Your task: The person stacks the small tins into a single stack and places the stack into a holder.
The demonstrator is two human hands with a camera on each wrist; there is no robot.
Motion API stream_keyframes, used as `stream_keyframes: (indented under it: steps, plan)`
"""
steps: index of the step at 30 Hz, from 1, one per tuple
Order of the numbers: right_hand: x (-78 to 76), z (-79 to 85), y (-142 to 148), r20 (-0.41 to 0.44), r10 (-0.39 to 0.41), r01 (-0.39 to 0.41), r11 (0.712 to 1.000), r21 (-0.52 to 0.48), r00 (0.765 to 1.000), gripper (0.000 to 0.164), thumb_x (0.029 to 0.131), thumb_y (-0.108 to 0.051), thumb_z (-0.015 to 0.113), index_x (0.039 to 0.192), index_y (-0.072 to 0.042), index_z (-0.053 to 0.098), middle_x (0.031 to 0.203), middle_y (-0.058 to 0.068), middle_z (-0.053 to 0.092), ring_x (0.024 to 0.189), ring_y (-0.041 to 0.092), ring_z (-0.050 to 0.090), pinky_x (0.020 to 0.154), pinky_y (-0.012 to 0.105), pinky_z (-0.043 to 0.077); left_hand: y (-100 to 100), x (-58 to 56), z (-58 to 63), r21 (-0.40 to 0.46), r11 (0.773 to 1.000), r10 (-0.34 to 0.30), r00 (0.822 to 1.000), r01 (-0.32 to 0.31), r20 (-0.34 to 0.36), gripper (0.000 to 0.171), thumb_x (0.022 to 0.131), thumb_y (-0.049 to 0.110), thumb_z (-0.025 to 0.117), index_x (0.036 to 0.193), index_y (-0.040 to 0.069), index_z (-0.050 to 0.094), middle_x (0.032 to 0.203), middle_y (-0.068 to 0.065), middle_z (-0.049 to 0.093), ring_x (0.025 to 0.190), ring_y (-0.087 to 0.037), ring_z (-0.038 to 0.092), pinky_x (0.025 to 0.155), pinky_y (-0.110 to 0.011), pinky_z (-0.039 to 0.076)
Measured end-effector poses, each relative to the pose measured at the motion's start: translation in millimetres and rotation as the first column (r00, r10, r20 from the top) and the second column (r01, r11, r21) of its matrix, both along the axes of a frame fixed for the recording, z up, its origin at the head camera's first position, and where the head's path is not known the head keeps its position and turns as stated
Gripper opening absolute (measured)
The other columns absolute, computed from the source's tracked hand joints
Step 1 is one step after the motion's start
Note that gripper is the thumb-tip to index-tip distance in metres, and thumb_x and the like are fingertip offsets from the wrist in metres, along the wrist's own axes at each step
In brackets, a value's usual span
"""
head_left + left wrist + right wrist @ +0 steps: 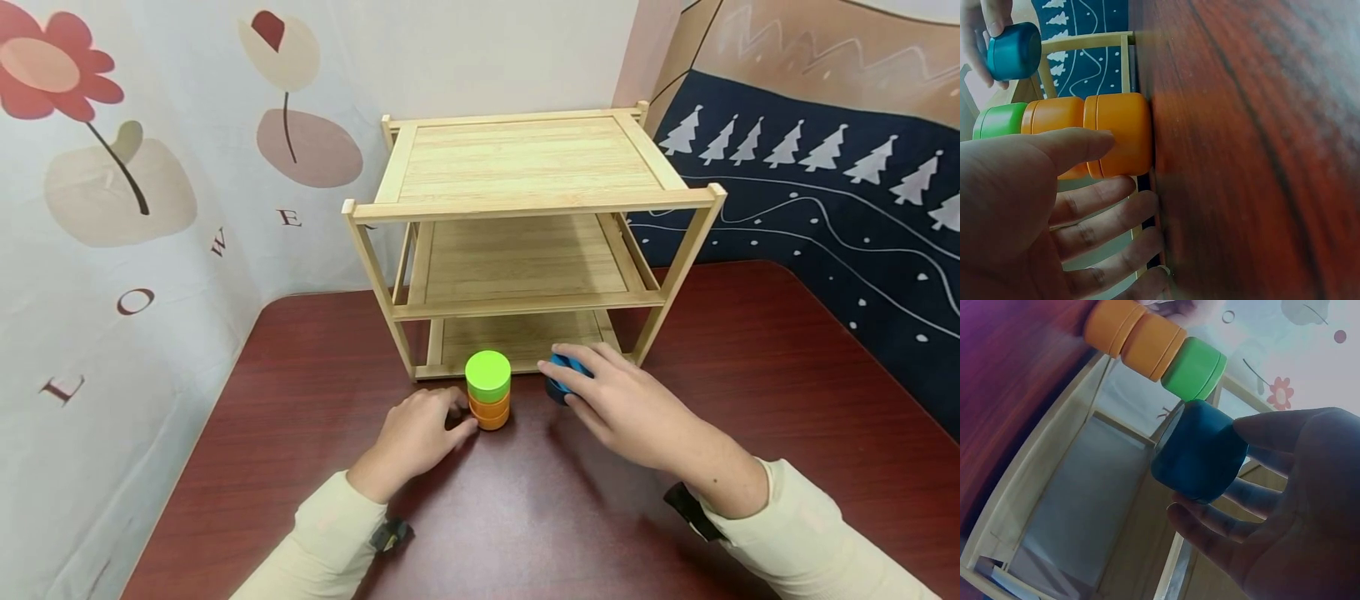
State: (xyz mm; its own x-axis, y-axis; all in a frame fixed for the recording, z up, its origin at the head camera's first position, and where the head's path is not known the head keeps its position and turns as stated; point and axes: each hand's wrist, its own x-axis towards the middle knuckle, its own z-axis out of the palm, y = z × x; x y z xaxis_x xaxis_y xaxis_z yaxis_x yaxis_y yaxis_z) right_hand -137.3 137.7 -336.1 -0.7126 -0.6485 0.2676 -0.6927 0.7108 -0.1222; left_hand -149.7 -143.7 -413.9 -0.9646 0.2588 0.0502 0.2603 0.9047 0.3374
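Two orange jars, the lower orange jar (pixel 492 422) and the upper orange jar (pixel 1057 114), stand stacked upright on the table under a green jar (pixel 488 375). At the left side of this stack, my left hand (pixel 417 435) lays its thumb against the lowest jar, with the other fingers loosely spread beside it near the tabletop. A blue jar (pixel 1200 453) is held by my right hand (pixel 633 407) between thumb and fingers. It hangs to the right of the stack, in front of the rack; part of it is covered by the fingers in the head view.
A three-tier wooden rack (pixel 532 200) stands right behind the stack, its front legs on the dark red table (pixel 480 533). A flower-printed cloth (pixel 202 200) hangs at the left, a navy tree-patterned one (pixel 810 217) at the right.
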Motion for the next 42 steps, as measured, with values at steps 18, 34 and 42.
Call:
stream_keyframes:
  steps: [18, 34, 42]
  plan:
    - [0.4, 6.8, -9.3, -0.023, 0.039, -0.039, 0.999, -0.002, 0.999, 0.045, 0.097, -0.018, 0.065, 0.141, -0.018, 0.057, 0.143, 0.010, 0.054, 0.126, 0.028, 0.053, 0.092, 0.042, 0.054, -0.1, 1.0, -0.8, 0.005, 1.000, -0.006, 1.000, 0.006, -0.006, 0.022, 0.088, 0.040, 0.074, 0.100, 0.022, 0.070, 0.090, 0.007, 0.071, 0.093, -0.020, 0.067, 0.068, -0.047, 0.053]
    - [-2.4, 11.0, -18.5, -0.065, 0.071, -0.072, 0.997, -0.019, 0.995, 0.045, 0.095, -0.017, 0.068, 0.139, -0.018, 0.059, 0.141, 0.010, 0.056, 0.124, 0.027, 0.054, 0.092, 0.041, 0.054, -1.0, 2.5, 1.7, 0.017, 1.000, -0.004, 1.000, 0.004, -0.007, 0.021, 0.088, 0.039, 0.075, 0.099, 0.021, 0.070, 0.089, 0.007, 0.070, 0.091, -0.019, 0.066, 0.067, -0.046, 0.052]
    - [-2.5, 11.9, -21.6, -0.081, 0.084, -0.086, 0.996, -0.026, 0.993, 0.043, 0.095, -0.017, 0.067, 0.138, -0.018, 0.060, 0.141, 0.010, 0.057, 0.124, 0.027, 0.055, 0.091, 0.040, 0.054, -1.0, 2.0, 1.8, 0.010, 1.000, -0.008, 1.000, 0.008, -0.012, 0.023, 0.088, 0.041, 0.074, 0.100, 0.022, 0.070, 0.089, 0.007, 0.071, 0.091, -0.020, 0.067, 0.068, -0.046, 0.053]
